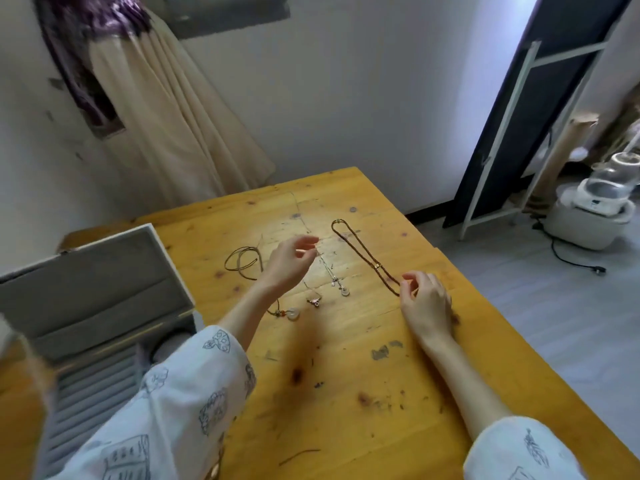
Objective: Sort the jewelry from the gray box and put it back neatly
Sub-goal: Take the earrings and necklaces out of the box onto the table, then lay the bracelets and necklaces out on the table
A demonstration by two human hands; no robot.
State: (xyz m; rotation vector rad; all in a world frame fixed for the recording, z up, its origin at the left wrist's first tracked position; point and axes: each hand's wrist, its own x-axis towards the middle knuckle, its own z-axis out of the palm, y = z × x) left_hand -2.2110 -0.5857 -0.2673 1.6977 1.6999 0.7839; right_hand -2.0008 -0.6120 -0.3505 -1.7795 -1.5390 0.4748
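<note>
Step in hand, as I read it: laying-out phase, with the necklaces being spread on the desk [346,375] before anything goes back in the gray box [104,289].

Right hand [427,301] is pinching the near end of the brown beaded necklace [360,252] with its fingertips, at about 4 o'clock of the jewelry cluster. That necklace is lying as a long narrow loop running toward 11 o'clock from the hand, with a gold clasp at the far end and a small gold piece midway.

Left hand [289,265] is hovering over the middle of the cluster, fingers loosely curled. It is possibly pinching the thin silver chain [327,271], but I cannot tell.

Other pieces:
- dark cord loop [242,263] at 9 o'clock of the left hand
- cord with a white ring pendant [292,313] at 6 o'clock, partly under the wrist
- small pinkish charm [314,301] just beside it
- silver chain ending in a small ring pendant [344,291]

The box is sitting open at the desk's 9 o'clock edge, lid up, with ribbed gray slots in the tray [97,393].

Next move is probably straightening the brown loop, then separating the thin chains, which are fine and tangle-prone, so slow pulls.
</note>
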